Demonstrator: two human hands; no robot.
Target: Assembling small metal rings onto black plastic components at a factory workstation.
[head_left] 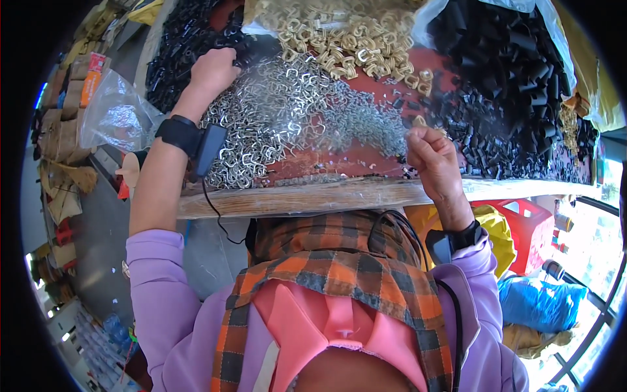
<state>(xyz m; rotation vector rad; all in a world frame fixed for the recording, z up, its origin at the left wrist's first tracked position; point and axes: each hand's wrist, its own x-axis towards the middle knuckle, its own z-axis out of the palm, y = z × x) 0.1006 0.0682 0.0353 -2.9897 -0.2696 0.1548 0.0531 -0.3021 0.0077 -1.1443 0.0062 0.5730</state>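
Note:
My left hand [215, 68] reaches to the far left, at the border between a pile of small black parts [173, 68] and a heap of shiny silver U-shaped metal clips [258, 124]. Its fingers are curled, and whatever they hold is hidden. Near the front edge on the right, my right hand [432, 157] is raised with thumb and fingers pinched together. A small beige piece [419, 121] shows at its fingertips. Just left of this hand lies a spread of tiny grey metal pieces [366, 117].
Beige ring-like clips [353, 39] are heaped at the back. Black tubular pieces [516, 98] cover the right side. A plastic-wrapped wooden edge [294, 199] borders the red work surface [307, 164]. A clear plastic bag [117, 114] sits left; a red plastic stool [526, 232] stands right.

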